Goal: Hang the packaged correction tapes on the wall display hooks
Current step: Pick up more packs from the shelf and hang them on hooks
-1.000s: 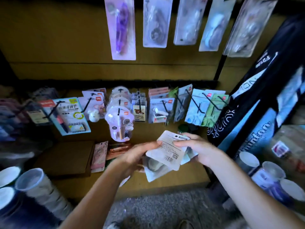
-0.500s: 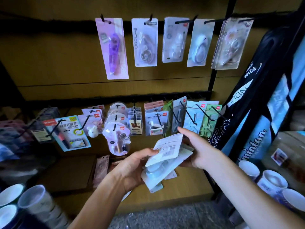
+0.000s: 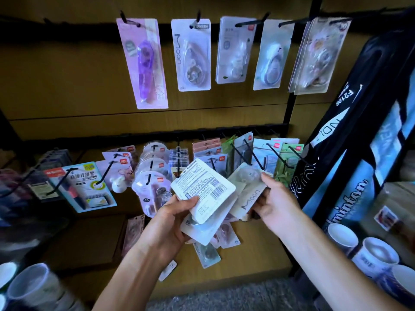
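Wood-panelled wall (image 3: 67,81) fills the view, crossed by two dark rails. Five packs hang from black hooks on the upper rail: a purple pack (image 3: 143,63), a Moon pack (image 3: 193,56), a white pack (image 3: 234,50), a pale pack (image 3: 271,57) and a doubled pack (image 3: 318,56) at the right. Along the lower rail (image 3: 157,136), hooks carry crowded stationery cards, among them a blue pen card (image 3: 83,187) and a green card (image 3: 288,162). Below runs a wooden shelf (image 3: 251,261) with a few loose packs (image 3: 208,254) lying flat on it. Dark badminton bags (image 3: 359,135) lean at the right. White cups (image 3: 379,254) stand stacked at lower right, and more cups (image 3: 31,286) at lower left; what is inside them cannot be told.

Left hand (image 3: 173,223) grips a small stack of tapes (image 3: 202,194), thumb curled over the top card, which shows its printed back and barcode. Right hand (image 3: 274,203) pinches a single tape (image 3: 247,187), face up with "Moon" readable, held just beside the stack and in front of the lower hooks. Neither held tape is on a hook.
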A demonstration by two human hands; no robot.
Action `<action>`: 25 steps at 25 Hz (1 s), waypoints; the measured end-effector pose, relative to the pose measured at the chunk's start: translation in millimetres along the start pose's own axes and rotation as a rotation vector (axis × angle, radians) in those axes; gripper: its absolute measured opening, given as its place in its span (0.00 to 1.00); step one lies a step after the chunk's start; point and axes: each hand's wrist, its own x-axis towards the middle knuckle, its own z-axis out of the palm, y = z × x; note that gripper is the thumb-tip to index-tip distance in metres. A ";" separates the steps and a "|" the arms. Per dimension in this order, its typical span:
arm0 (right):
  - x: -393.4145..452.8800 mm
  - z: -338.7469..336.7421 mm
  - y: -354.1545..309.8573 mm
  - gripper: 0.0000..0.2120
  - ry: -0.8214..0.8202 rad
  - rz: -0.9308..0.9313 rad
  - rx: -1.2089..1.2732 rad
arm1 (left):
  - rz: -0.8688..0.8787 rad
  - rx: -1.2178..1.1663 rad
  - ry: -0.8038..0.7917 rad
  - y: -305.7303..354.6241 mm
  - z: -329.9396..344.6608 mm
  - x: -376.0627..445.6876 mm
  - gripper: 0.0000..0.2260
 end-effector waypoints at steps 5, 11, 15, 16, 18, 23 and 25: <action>-4.1 -6.4 2.5 0.13 0.097 0.055 -0.092 | 0.000 0.042 -0.005 -0.9 -2.7 -10.9 0.20; -24.8 -9.7 9.4 0.12 -0.146 0.145 -0.307 | 0.053 0.159 -0.028 8.5 0.2 -27.7 0.19; -35.7 -12.9 -25.8 0.10 -0.235 -0.276 -0.366 | 0.237 0.121 0.093 27.4 -3.7 -31.9 0.16; -40.2 -14.3 -37.0 0.11 -0.251 -0.383 -0.470 | 0.248 0.110 0.110 29.5 -5.0 -32.2 0.15; -41.3 -19.0 -52.5 0.16 -0.267 -0.479 -0.507 | 0.239 0.088 0.142 31.2 -5.8 -31.0 0.15; -36.2 -16.0 -49.7 0.19 -0.350 -0.164 0.030 | 0.229 0.022 0.196 37.4 -3.7 -28.2 0.11; -39.5 -13.3 -49.4 0.12 -0.337 -0.074 0.099 | 0.239 0.013 0.200 41.3 -2.1 -28.8 0.11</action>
